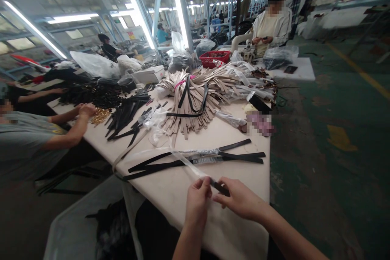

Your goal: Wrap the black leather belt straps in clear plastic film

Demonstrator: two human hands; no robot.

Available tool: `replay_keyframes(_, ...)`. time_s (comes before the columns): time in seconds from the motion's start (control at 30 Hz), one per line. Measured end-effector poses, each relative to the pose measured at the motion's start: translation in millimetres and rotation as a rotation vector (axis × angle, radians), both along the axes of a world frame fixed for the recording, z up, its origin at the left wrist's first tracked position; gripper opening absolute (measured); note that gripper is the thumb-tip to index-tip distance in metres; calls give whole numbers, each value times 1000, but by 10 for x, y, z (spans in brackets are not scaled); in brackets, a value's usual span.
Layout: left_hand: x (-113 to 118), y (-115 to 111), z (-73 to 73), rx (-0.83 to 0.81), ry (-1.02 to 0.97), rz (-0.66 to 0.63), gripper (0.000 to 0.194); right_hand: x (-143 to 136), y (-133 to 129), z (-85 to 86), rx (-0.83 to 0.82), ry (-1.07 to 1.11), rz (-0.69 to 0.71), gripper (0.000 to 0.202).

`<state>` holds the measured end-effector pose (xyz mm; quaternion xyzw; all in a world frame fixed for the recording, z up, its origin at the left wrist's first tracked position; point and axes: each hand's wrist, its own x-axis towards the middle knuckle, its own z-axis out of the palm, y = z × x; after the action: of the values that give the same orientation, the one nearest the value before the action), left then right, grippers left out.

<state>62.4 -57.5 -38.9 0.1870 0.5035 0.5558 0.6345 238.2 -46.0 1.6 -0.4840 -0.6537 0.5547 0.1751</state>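
Close to the table's front edge, my left hand pinches a strip of clear plastic film at the end of a black strap. The film trails away to the upper left across the table. My right hand is beside it, fingers closed round the same black strap. Just beyond my hands lie several black straps, their middles wrapped in clear film. Further back, a large bundle of beige straps has a loose black strap draped over it.
Black straps, gold-coloured fittings and small black pieces are piled at the left, where a co-worker's hands work. A red basket stands behind. A plastic-lined bin sits below the table's left edge. Another person stands at the back right.
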Motion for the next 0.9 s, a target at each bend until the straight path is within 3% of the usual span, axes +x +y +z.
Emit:
replay_keyframes(0.07, -160, 53, 76, -9, -13, 179, 33, 96, -31, 85, 102, -112, 33, 23)
replay_keyframes(0.13, -272, 91, 143, -24, -42, 249, 36, 148, -52, 139, 75, -140, 90, 26)
replay_keyframes(0.27, -306, 93, 166, -75, -75, 154, 36, 72, -47, 131, -13, -88, 76, 31)
replay_keyframes(0.43, -339, 76, 121, -65, -105, 262, 34, -27, -48, 47, -251, -150, 35, 44)
replay_keyframes(0.7, 14, -207, -36, -83, -97, 33, 39, -196, -108, 10, -197, -68, 21, 46)
replay_keyframes(0.9, -19, -281, -75, -91, -41, 134, 41, -24, -121, -11, -98, -68, 43, 38)
